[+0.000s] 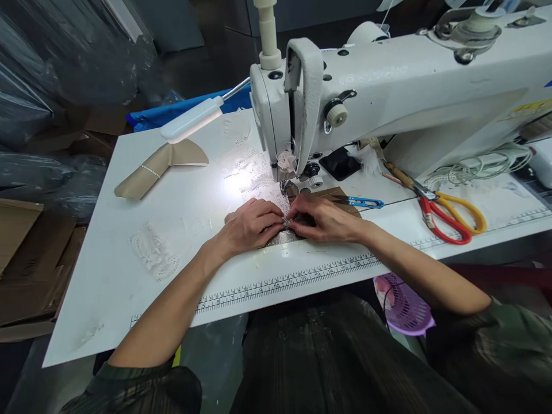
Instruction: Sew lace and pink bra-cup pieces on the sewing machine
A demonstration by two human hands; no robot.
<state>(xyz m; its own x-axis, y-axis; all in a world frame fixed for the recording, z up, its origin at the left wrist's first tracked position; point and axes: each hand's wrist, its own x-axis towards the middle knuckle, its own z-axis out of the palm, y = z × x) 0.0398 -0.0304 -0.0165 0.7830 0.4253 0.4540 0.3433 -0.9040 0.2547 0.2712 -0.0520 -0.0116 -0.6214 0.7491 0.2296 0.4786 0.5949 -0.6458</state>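
Observation:
My left hand (pixel 250 227) and my right hand (pixel 323 219) lie side by side on the white table (pixel 142 287), fingertips meeting over a small brown fabric piece (pixel 287 236) edged with white lace (pixel 276 198). Both hands press and pinch this piece just in front of the presser foot (pixel 287 187) of the white sewing machine (pixel 388 86). The needle area is lit by a small lamp (pixel 192 119). Most of the fabric is hidden under my fingers.
Blue thread snips (pixel 362 202) lie right of the needle. Red and yellow scissors (pixel 451 215) rest further right. A bundle of tan fabric pieces (pixel 159 164) and a loose lace scrap (pixel 153 256) sit on the left. A purple basket (pixel 403 307) hangs below the table edge.

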